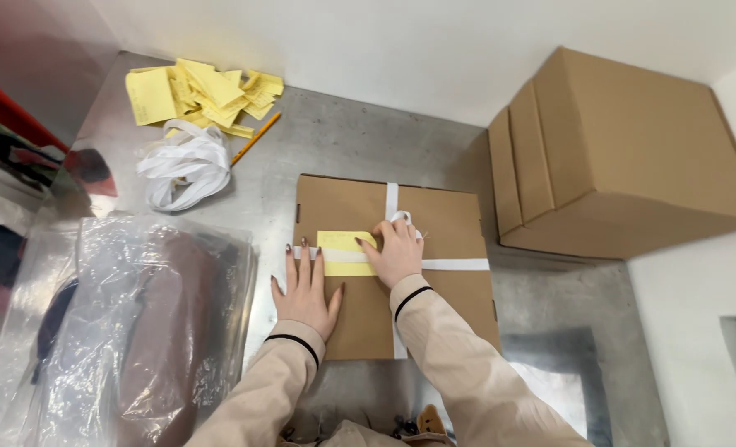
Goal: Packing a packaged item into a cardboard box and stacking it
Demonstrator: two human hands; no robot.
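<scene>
A flat brown cardboard box (442, 222) lies on the metal table (343, 141), tied crosswise with white strap (455, 265). A yellow paper slip (339, 245) sits on its lid under the strap. My left hand (304, 291) rests flat on the box's left part, fingers apart, just below the slip. My right hand (399, 250) is at the strap crossing, fingers curled on the white strap and touching the slip's right end.
A large brown carton (625, 149) stands at the right against the wall. A pile of yellow slips (202, 93), a pencil (256, 138) and a bundle of white strap (184, 164) lie at the back left. Clear plastic bags with dark garments (136, 331) fill the left front.
</scene>
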